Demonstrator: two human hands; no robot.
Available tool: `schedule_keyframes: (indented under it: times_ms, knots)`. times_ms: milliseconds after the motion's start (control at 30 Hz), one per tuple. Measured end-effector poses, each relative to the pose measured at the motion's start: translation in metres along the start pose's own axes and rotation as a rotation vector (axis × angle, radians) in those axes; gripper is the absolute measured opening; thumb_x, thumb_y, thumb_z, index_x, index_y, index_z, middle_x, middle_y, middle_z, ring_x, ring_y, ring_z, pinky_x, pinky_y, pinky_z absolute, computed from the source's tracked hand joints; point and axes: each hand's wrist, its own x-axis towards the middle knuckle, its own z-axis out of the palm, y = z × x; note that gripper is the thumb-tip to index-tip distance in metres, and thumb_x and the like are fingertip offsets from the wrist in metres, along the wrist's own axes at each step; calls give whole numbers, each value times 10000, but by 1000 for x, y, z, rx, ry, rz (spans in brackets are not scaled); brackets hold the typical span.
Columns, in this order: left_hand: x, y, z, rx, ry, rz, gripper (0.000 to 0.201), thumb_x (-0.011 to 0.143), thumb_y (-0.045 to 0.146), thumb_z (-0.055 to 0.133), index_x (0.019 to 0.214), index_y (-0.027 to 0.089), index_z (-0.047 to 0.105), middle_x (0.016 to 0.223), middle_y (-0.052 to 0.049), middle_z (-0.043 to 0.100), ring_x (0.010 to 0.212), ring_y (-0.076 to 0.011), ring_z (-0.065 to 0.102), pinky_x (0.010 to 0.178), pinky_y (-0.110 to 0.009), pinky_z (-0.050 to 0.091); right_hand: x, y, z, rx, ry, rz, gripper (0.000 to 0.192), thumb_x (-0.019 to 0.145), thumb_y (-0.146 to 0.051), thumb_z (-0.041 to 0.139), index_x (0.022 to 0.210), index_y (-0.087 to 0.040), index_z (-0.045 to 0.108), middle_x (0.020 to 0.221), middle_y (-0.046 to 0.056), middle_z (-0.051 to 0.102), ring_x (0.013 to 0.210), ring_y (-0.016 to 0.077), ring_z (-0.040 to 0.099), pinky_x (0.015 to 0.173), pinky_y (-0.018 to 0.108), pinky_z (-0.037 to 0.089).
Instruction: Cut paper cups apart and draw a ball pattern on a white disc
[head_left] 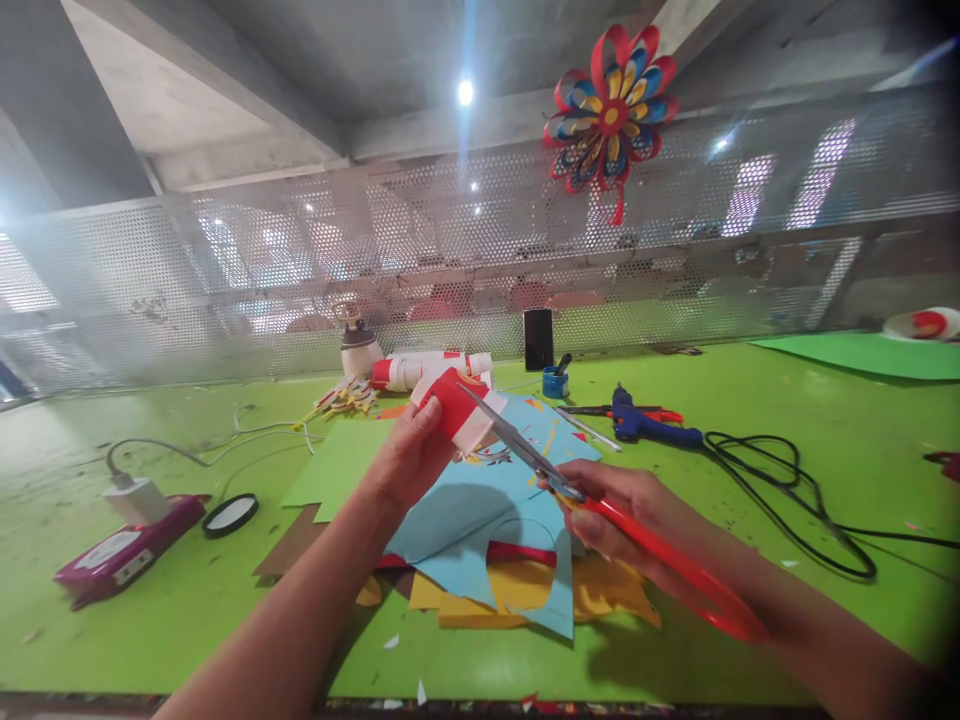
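Note:
My left hand (pixel 405 455) grips a folded piece of red and white paper (pixel 459 408) and holds it up above the green table (pixel 825 450). My right hand (pixel 626 510) holds red-handled scissors (pixel 600 505), whose open metal blades point up and left and meet the edge of that paper. Under both hands lie sheets of light blue paper (pixel 480 510), with a round hole cut out, and yellow paper (pixel 525 590).
A blue glue gun (pixel 649 422) with a black cable (pixel 787 490) lies right of centre. At left sit a purple power strip (pixel 124 550) and a round black-rimmed lid (pixel 229 514). Behind are paper rolls (pixel 427 368), a small bottle (pixel 358 345), a phone (pixel 538 338) and a paper flower (pixel 609 108) on the mesh wall.

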Motion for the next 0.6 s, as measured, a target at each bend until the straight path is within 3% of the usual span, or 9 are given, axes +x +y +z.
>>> schedule_keyframes:
  times_ms: [167,367,600]
  knots:
    - [-1,0,-1,6,-12,-22,502,812,376,709,1242,146,592,1290,-123,632,1231,-295,552,1084,-437,410,-3,-5,-2,-95,-37,-48,458,919,-592,473,965,-153,597,690,-21,442,550,83,396,473,211,343]
    - [-3,-2,-3,13,12,-27,453,829,379,690,1215,155,615,1200,-99,680,1113,-254,625,990,-380,487,-4,-4,2,-93,-14,-11,522,934,-598,433,1096,-139,621,633,-40,388,505,81,358,441,197,360]
    - [-3,-2,-3,32,37,-83,558,812,411,697,1281,146,555,1282,-139,634,1218,-313,562,1071,-459,417,-5,1,8,-104,61,10,510,924,-602,454,1088,-158,645,612,-45,379,489,81,359,412,190,309]
